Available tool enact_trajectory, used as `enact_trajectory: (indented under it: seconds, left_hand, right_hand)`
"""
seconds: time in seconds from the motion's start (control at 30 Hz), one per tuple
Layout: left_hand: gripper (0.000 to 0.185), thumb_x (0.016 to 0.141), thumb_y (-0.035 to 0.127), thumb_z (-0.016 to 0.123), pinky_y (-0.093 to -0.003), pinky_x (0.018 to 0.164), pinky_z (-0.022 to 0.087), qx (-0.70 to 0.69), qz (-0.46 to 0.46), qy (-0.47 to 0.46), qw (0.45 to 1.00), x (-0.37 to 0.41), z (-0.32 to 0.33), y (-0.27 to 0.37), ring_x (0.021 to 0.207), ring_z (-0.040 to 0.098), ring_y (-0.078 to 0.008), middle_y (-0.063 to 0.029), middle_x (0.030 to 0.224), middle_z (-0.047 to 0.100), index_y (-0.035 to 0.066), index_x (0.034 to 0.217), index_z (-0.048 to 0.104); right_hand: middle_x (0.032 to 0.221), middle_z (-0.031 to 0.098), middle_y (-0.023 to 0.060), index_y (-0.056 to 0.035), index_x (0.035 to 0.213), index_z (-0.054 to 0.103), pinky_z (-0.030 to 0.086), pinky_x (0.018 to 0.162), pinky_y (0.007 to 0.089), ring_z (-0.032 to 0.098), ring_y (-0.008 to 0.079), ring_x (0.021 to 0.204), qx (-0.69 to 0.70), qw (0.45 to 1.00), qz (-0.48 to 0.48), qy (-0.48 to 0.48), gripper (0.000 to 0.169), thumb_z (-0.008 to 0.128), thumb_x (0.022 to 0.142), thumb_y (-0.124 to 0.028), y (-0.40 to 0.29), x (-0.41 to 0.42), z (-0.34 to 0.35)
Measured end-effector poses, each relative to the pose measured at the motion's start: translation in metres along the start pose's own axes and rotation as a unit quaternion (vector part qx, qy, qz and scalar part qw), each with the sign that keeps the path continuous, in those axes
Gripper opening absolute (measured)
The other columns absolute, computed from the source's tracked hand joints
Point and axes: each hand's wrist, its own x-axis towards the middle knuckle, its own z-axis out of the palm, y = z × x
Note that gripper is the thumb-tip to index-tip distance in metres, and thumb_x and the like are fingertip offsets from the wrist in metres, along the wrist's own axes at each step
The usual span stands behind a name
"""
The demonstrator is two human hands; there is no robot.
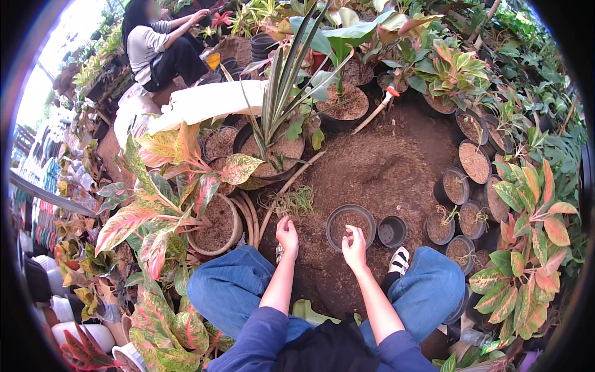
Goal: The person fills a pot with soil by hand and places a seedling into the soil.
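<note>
My left hand [287, 235] is raised in front of my left knee, fingers loosely curled, near a heap of uprooted thin green plants [295, 202] on the soil. Whether it holds anything small is not clear. My right hand [354, 244] hovers over the near edge of a round black plastic pot [331, 228] filled with brown soil mix, its fingers bent; I cannot tell if something small is between them. Just right of that pot stands a smaller black pot [392, 231] with a dark inside.
Soil-filled pots [455, 186], some with small seedlings, line the right. A hose with a white and red valve [389, 94] lies ahead. At left, a large pot [214, 228] holds a pink-green aglaonema. A white sack [214, 100] and a seated person [162, 51] are at upper left.
</note>
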Motion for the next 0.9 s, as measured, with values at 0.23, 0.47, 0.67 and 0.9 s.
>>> enact_trajectory:
  seconds: [0.23, 0.47, 0.67, 0.9]
  left_hand:
    - [0.026, 0.084, 0.005, 0.057, -0.0242, 0.076, 0.05, -0.327, -0.109, -0.018, 0.939, -0.003, -0.027, 0.107, 0.085, 0.059, -0.0138, -0.0101, 0.097, 0.061, -0.005, 0.108, 0.054]
    - [0.027, 0.083, 0.007, 0.058, -0.0286, 0.08, 0.05, -0.443, -0.122, -0.188, 0.868, -0.029, -0.049, 0.177, 0.084, 0.06, -0.0159, -0.0095, 0.091, 0.06, -0.005, 0.107, 0.054]
    - [0.023, 0.084, 0.01, 0.058, -0.0307, 0.08, 0.05, -0.435, -0.164, -0.371, 0.804, -0.066, -0.053, 0.201, 0.087, 0.06, -0.0173, -0.0103, 0.095, 0.06, -0.002, 0.102, 0.055]
    - [0.018, 0.081, 0.002, 0.059, -0.0306, 0.079, 0.051, -0.35, -0.164, -0.43, 0.816, -0.081, -0.053, 0.2, 0.084, 0.061, -0.018, -0.0096, 0.093, 0.061, 0.0, 0.097, 0.053]
  right_hand:
    - [0.096, 0.054, 0.0084, -0.0036, 0.108, 0.051, 0.046, 0.059, 0.0239, 0.053, 0.0111, 0.063, 0.062, 0.998, -0.022, -0.02, 0.035, 0.055, 0.074, 0.004, -0.021, -0.01, 0.0]
    - [0.105, 0.056, 0.0087, -0.0036, 0.112, 0.05, 0.049, 0.07, 0.0258, 0.059, 0.0136, 0.077, 0.289, 0.951, 0.081, -0.069, 0.025, 0.05, 0.087, -0.009, -0.054, -0.004, -0.019]
    - [0.107, 0.058, 0.0086, -0.0007, 0.111, 0.051, 0.048, 0.079, 0.0302, 0.059, 0.0154, 0.09, 0.576, 0.766, 0.22, -0.182, 0.029, 0.048, 0.09, -0.02, -0.099, 0.003, -0.055]
    - [0.094, 0.064, 0.0056, -0.0028, 0.104, 0.06, 0.047, 0.065, 0.0197, 0.057, 0.0061, 0.071, 0.434, 0.874, 0.164, -0.146, 0.022, 0.057, 0.085, -0.014, -0.093, 0.0, -0.083]
